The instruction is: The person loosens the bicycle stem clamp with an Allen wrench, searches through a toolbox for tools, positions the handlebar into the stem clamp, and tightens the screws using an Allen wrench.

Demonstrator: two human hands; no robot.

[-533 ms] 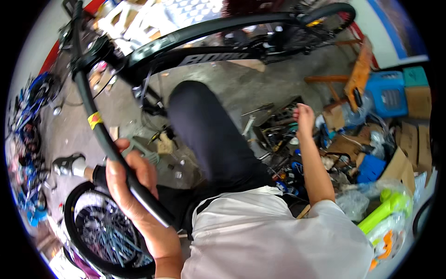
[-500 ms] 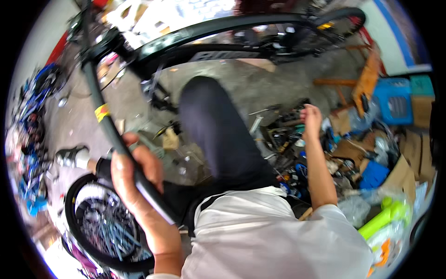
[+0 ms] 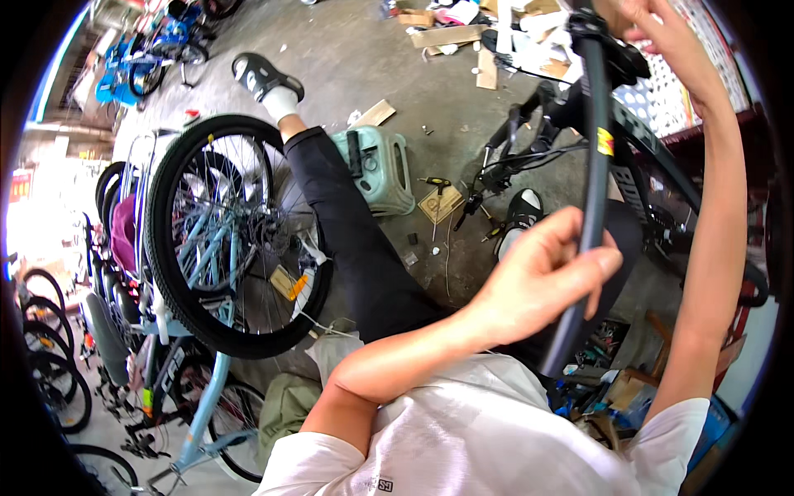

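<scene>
My left hand (image 3: 550, 273) is wrapped round the lower part of a black handlebar (image 3: 594, 215), its thumb lying across the bar. A yellow and red sticker (image 3: 605, 141) is on the bar, above that hand. The bar joins a black bicycle frame (image 3: 674, 175) that reaches away to the right; a fork (image 3: 514, 136) is beside it. My right arm is raised. At the upper right edge my right hand (image 3: 657, 29) is close to the handlebar clamp, fingers apart, holding nothing that I can see; its fingertips are partly cut off.
On the left stands a bicycle wheel (image 3: 157, 223), in front of a light blue frame (image 3: 212, 397). A pale green stool (image 3: 397, 178) is beside my leg. Near it, a yellow and black T-handle tool (image 3: 436, 181) lies by a small wooden board (image 3: 447, 204). Cardboard scraps (image 3: 451, 36) litter the far floor.
My view has turned left, bringing the wheel and stool into fuller sight. My right hand has gone from above the parts pile up to the handlebar clamp area. My left hand keeps hold of the handlebar.
</scene>
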